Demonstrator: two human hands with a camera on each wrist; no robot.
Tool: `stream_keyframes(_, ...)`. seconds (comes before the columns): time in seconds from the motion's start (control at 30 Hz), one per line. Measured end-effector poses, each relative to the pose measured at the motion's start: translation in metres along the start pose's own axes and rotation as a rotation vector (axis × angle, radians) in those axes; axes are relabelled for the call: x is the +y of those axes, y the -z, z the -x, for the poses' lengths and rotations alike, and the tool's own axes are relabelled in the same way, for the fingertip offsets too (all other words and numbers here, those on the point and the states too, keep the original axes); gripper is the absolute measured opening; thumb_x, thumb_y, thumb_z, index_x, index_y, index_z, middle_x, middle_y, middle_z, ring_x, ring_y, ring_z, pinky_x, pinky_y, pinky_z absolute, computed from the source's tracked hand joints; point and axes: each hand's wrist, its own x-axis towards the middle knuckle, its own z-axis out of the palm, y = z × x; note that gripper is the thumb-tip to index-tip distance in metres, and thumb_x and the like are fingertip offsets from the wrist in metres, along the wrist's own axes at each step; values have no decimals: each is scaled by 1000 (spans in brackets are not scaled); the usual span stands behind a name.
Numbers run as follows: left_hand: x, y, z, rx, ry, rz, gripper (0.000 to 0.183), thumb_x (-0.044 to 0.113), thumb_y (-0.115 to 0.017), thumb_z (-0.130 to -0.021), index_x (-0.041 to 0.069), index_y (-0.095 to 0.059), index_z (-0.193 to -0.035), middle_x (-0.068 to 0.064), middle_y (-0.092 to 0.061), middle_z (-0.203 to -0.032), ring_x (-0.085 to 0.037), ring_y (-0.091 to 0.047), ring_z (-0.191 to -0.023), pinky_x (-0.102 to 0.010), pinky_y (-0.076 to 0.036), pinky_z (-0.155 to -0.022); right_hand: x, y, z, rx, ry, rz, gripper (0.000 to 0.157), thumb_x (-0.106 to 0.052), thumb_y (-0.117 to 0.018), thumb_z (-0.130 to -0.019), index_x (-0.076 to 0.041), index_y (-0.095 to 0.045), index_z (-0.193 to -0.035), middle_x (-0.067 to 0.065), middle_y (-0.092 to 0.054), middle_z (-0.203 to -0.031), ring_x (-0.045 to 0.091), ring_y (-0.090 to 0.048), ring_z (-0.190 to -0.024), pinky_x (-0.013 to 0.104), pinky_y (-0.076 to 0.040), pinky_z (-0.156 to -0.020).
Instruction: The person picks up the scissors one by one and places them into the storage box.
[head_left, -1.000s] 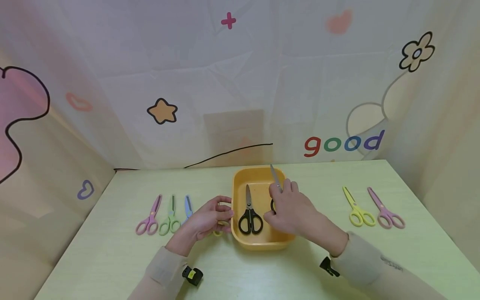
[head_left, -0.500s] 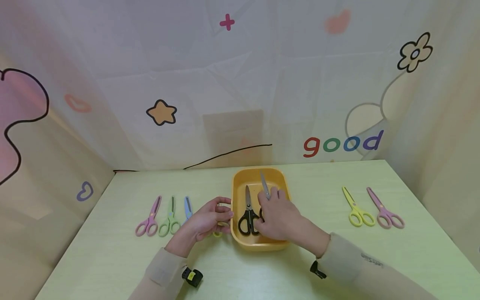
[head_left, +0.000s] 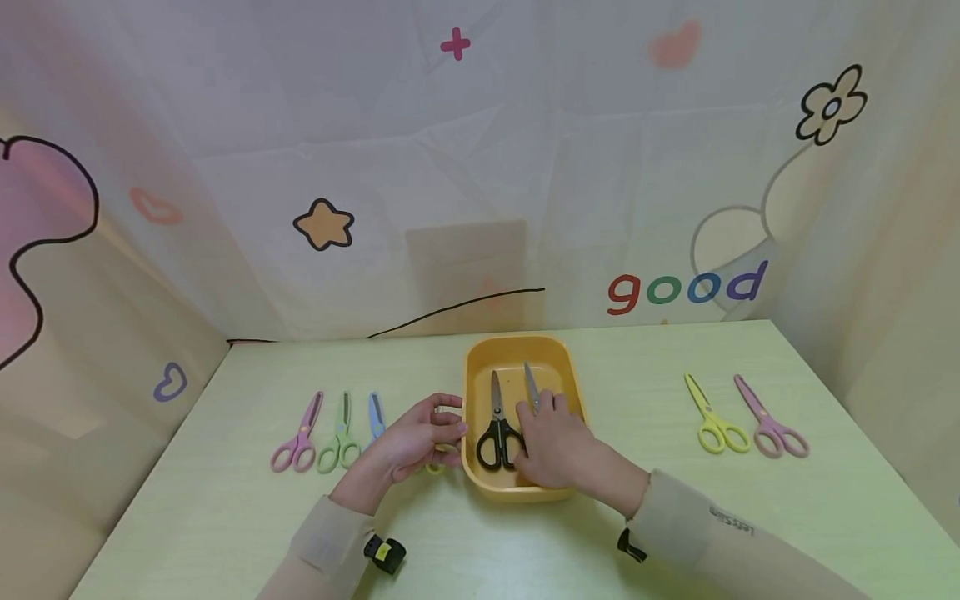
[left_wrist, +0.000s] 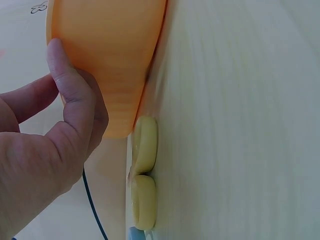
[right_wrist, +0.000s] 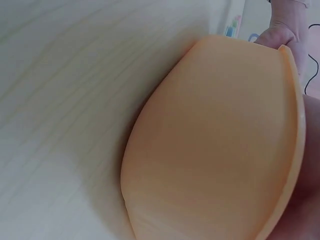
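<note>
A yellow-orange plastic tray (head_left: 517, 493) stands mid-table. My left hand (head_left: 408, 437) holds its left side, with a fingertip at the rim in the left wrist view and other fingers by the outer wall (left_wrist: 110, 40). Inside, black-handled scissors (head_left: 496, 393) lie with blades pointing away. Right beside them, my right hand (head_left: 553, 446) grips a second pair of scissors (head_left: 531, 385) low in the tray. Its grey blades show past the fingers; the hand hides its handles. The right wrist view shows mainly the tray's outer wall (right_wrist: 215, 140).
Left of the tray lie pink scissors (head_left: 303, 432), green scissors (head_left: 342, 433), blue scissors (head_left: 377, 412) and yellow scissors (left_wrist: 145, 145), the last two partly behind my left hand. Toward the right edge lie other yellow scissors (head_left: 705, 407) and purple-pink scissors (head_left: 760, 417). A printed curtain hangs behind.
My right hand has moved left and lower into the tray with the scissors, whose blades now sit nearer the first pair. My left hand stays at the tray's side.
</note>
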Motion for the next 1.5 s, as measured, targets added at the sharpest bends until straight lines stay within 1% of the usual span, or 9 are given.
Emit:
stream_keyframes(0.33,0,0,-1,9,9,-4,49,-1,-56,-103,-6,-32,-146,-15,-55,-109,-19,-61,-83,-28,-59,-67,3,-2,-2,-56,10,4,44,-22,-73,-89,3,-57,-121,25,-50,-101,39,-53,-96,47,-55,-72)
stream_keyframes(0.5,0,-1,0,11,9,-5,50,-1,-56,-103,-6,-31,-146,-15,-55,-109,-19,-61,-82,-28,-59,-67,4,-4,-2,-34,18,6,37,-20,-75,-87,0,-58,-114,25,-52,-100,40,-56,-94,47,-56,-69)
stream_keyframes(0.7,1,-1,0,6,10,2,50,-2,-57,-103,-6,-31,-146,-14,-55,-107,-19,-61,-81,-27,-58,-66,5,-4,-2,-12,33,-6,38,-21,-78,-87,0,-60,-114,25,-54,-106,40,-56,-96,47,-57,-68)
stream_keyframes(0.87,1,-1,0,11,13,1,49,-1,-57,-103,-5,-33,-146,-14,-55,-107,-19,-61,-81,-27,-58,-66,7,-2,0,9,55,-60,39,-23,-80,-88,-1,-61,-113,24,-55,-109,37,-54,-96,46,-56,-70)
stream_keyframes(1.0,1,-1,0,16,17,0,49,-2,-56,-103,-4,-34,-146,-15,-55,-108,-19,-61,-81,-27,-59,-66,11,0,3,72,79,-122,29,-22,-78,-91,-3,-62,-106,17,-56,-102,31,-53,-89,42,-54,-64)
stream_keyframes(1.1,0,-1,-1,15,12,-3,48,-1,-56,-103,-4,-33,-146,-14,-55,-108,-18,-61,-81,-28,-59,-66,16,1,7,131,104,-169,22,-21,-75,-93,-5,-63,-102,11,-54,-96,24,-51,-82,37,-51,-60)
stream_keyframes(1.27,1,-2,0,14,11,0,48,-1,-56,-104,-4,-33,-146,-12,-55,-106,-18,-61,-80,-28,-58,-66,28,1,15,254,190,-269,12,-15,-74,-93,-9,-64,-95,6,-56,-99,16,-49,-77,29,-48,-64)
stream_keyframes(1.37,1,-2,0,14,11,3,48,-1,-56,-104,-4,-33,-146,-11,-54,-104,-18,-60,-79,-27,-58,-66,36,0,18,342,237,-332,11,-11,-74,-92,-12,-63,-93,4,-57,-102,17,-52,-81,29,-49,-68)
stream_keyframes(1.5,1,-2,0,13,15,4,48,-1,-56,-103,-5,-33,-145,-10,-54,-104,-17,-60,-79,-27,-58,-66,48,0,22,431,262,-391,12,-9,-74,-92,-14,-63,-95,2,-58,-104,24,-57,-94,36,-53,-81)
